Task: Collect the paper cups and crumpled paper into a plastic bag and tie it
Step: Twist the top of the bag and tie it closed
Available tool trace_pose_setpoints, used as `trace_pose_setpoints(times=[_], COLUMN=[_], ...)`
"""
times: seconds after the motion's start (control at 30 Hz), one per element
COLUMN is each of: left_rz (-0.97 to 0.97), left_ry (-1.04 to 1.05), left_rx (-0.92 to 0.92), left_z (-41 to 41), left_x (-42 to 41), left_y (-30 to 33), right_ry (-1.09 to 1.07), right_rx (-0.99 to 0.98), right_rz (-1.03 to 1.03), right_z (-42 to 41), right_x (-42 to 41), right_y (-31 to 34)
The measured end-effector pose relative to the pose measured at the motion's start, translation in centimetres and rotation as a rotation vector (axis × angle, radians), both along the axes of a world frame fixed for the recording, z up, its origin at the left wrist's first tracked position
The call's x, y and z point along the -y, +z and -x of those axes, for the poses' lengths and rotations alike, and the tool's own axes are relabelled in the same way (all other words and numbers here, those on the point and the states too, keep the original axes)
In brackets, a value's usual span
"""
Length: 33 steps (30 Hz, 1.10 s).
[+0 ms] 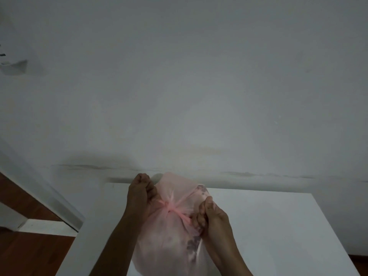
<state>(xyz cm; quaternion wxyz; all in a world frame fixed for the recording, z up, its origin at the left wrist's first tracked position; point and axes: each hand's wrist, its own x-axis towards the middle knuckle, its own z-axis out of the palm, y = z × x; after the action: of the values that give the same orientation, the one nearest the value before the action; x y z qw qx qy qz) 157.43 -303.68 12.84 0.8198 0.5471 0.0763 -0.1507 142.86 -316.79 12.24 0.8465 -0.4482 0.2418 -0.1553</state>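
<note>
Two bare forearms enter from the bottom edge, one on each side. No sleeve, cuff, watch or bracelet shows on either arm up to the frame's edge. The left hand (139, 196) and the right hand (211, 218) wear no gloves and no visible rings. The fingers (199, 216) are short-nailed as far as the dim, soft picture allows; finer detail cannot be told.

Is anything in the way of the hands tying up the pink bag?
Nothing visible is. The left hand and right hand each already grip a gathered end of the pink plastic bag, pulling on either side of the knot. The bag sits on the white table.
</note>
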Motion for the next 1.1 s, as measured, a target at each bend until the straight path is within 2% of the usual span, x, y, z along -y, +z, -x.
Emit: trace_pose_setpoints(times=[0.13,0.3,0.4,0.53,0.63,0.8,0.9,1.0,1.1], left_rz=[-0.040,-0.004,-0.022,-0.198,-0.317,-0.595,-0.577,-0.506,-0.509], left_ry=[0.002,0.007,0.027,-0.071,-0.137,-0.011,0.041,-0.114,-0.137], left_rx=[-0.001,-0.060,-0.024,0.170,0.249,0.412,0.330,0.190,0.101], left_z=[-1.2,-0.7,0.2,0.8,1.1,2.0,2.9,2.9,3.2], left_x=[-0.2,0.2,1.1,0.7,-0.3,-1.4,-1.5,-1.9,-2.8], left_y=[0.2,-0.5,-0.3,-0.1,0.3,-0.5,-1.8,-3.3,-3.8], right_ry=[0.016,0.009,-0.017,-0.043,-0.084,-0.195,-0.114,-0.043,-0.041], right_rx=[-0.003,-0.018,-0.031,-0.075,-0.127,-0.189,-0.299,-0.346,-0.324], right_rz=[0.204,0.245,0.326,0.508,0.652,0.745,0.788,0.744,0.738], right_z=[1.2,2.6,3.2,3.1,3.2,3.5,2.8,2.0,1.5], right_x=[0.5,0.9,1.4,2.4,3.6,3.4,3.1,2.4,1.9], right_y=[0.5,0.1,0.6,0.1,-0.5,-1.2,-1.6,-1.6,-1.2])
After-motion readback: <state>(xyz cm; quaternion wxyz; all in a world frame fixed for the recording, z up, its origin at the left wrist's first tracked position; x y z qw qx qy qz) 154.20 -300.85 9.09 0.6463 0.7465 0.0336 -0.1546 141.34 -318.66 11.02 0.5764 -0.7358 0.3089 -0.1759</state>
